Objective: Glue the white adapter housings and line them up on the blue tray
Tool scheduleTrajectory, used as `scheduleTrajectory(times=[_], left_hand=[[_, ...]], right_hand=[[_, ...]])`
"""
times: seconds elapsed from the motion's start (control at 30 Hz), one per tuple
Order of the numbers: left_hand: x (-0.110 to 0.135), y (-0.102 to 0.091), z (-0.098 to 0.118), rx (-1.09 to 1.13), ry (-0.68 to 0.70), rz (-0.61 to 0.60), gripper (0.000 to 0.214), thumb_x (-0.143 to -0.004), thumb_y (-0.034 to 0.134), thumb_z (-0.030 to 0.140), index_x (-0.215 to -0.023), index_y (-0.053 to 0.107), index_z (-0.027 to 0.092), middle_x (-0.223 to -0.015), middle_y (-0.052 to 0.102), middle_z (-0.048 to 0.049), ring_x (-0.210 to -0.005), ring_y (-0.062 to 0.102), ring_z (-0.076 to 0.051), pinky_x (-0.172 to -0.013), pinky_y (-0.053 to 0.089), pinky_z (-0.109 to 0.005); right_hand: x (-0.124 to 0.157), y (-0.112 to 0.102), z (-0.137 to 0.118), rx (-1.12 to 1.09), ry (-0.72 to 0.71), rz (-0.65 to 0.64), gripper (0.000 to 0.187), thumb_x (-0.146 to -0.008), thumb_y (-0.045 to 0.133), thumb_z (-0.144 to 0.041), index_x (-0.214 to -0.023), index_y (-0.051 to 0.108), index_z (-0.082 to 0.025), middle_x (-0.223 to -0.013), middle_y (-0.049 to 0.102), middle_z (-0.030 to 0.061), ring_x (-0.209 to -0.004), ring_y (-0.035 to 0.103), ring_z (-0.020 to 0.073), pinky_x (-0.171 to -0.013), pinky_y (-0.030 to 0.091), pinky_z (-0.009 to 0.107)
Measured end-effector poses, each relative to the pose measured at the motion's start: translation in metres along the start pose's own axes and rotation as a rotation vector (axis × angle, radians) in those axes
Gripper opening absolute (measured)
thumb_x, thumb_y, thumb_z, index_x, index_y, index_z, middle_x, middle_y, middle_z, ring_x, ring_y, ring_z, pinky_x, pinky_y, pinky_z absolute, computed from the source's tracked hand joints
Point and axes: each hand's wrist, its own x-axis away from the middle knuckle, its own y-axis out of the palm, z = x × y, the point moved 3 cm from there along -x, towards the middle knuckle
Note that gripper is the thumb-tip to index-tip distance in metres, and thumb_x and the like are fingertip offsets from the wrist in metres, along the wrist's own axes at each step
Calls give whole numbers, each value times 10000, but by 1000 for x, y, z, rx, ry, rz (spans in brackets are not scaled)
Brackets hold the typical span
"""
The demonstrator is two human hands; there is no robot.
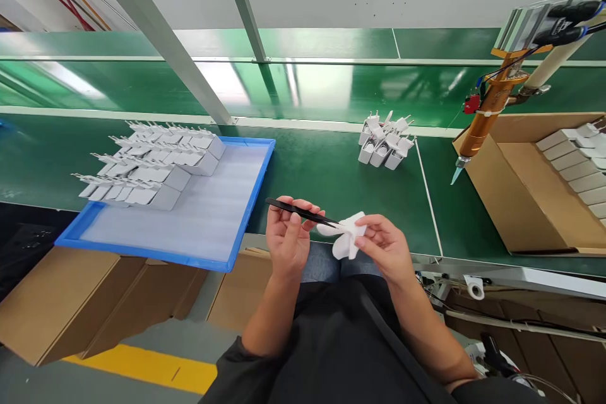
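My left hand (290, 233) is closed around black tweezers (303, 209), whose tips point right and meet a white part with rounded lobes (348, 237). That white part, shaped like a small fan blade, is pinched at its right side between the thumb and fingers of my right hand (386, 245). Both hands are raised in front of my body, near the bench's front edge. Whether the tweezers grip the part or only touch it, I cannot tell.
A blue-rimmed tray (258, 186) with rows of white housings (156, 167) is on the left. A small group of white housings (384, 142) stands farther back on the green bench (326, 170). At right, an orange dispenser (487, 107) hangs beside an open cardboard box (521, 202).
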Motion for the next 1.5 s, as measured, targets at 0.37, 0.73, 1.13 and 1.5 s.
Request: scheduleTrajectory(times=[0.37, 0.73, 1.13, 1.5], left_hand=[[13, 7, -1, -44, 74, -156, 188, -932, 692, 221, -1103, 645, 286, -1014, 772, 5, -949, 756, -160, -887, 638, -353], [-62, 25, 47, -421, -312, -615, 272, -998, 527, 338, -1098, 720, 174, -1166, 751, -131, -928, 757, -251, -748, 646, -368], [-92, 132, 52, -943, 8, -887, 241, -1041, 418, 322, -1097, 623, 206, -746, 714, 20, -575, 586, -96, -597, 456, -198], [-108, 123, 30, -663, -322, -935, 306, -1038, 424, 472, -988, 534, 190, -683, 669, 3, -443, 565, -81, -422, 405, -168]], right_hand=[[-9, 11, 7, 119, 27, 21, 210, -851, 740, -406, -909, 712, -206, -718, 710, 1, -610, 658, 119, -608, 585, 236], [-46, -22, -104, 952, -660, -136, 81, -946, 583, -160, -934, 646, -208, -794, 709, 14, -675, 644, 115, -611, 508, 213], [-100, -8, -175, 903, -955, -137, 146, -903, 668, -144, -1012, 722, -225, -817, 746, 8, -687, 677, 118, -641, 554, 217], [-125, -22, -156, 745, -804, -131, 133, -903, 685, -195, -1004, 758, -241, -825, 759, 21, -711, 695, 139, -645, 553, 249]])
